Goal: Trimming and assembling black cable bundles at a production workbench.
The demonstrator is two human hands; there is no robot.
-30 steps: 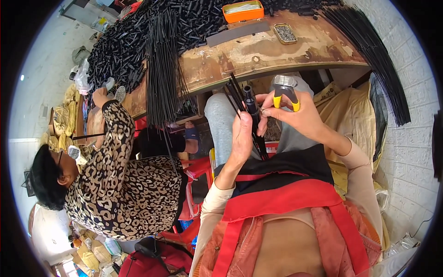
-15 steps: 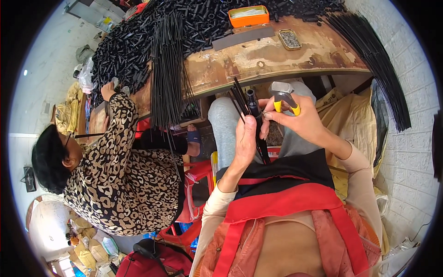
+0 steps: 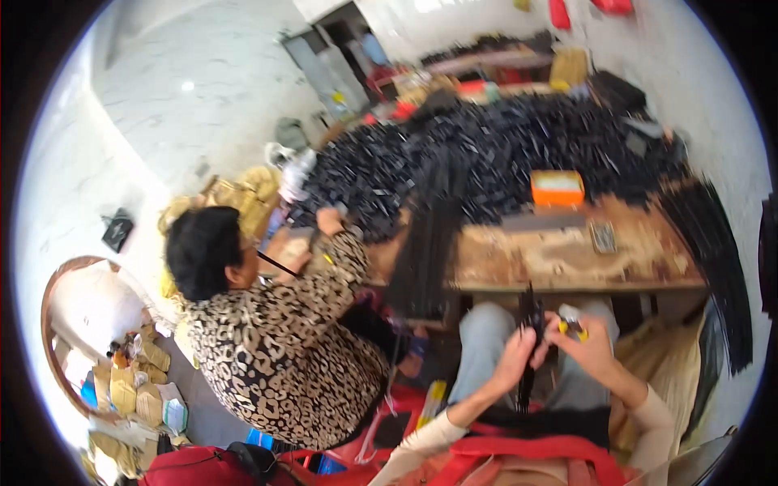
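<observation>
My left hand (image 3: 516,356) is closed around several thin black rods (image 3: 525,393) and a dark tubular piece, held upright above my lap. Close on its right, the fingers of my right hand (image 3: 596,348) pinch near the rods. That hand also holds metal-headed pincers (image 3: 573,326) with yellow-and-black handles. Blur hides what its fingertips touch. Both hands are in front of the wooden table (image 3: 502,263), between my knees.
Black tubular parts (image 3: 519,138) are heaped across the table. Long black rods (image 3: 429,251) hang over its edge, with another bundle (image 3: 713,259) at right. An orange box (image 3: 557,188) and a small tray (image 3: 602,237) stand nearby. A co-worker (image 3: 279,356) sits at left.
The view has tilted up and swung left, so my hands appear lower and farther right. Both hands keep hold of the same things.
</observation>
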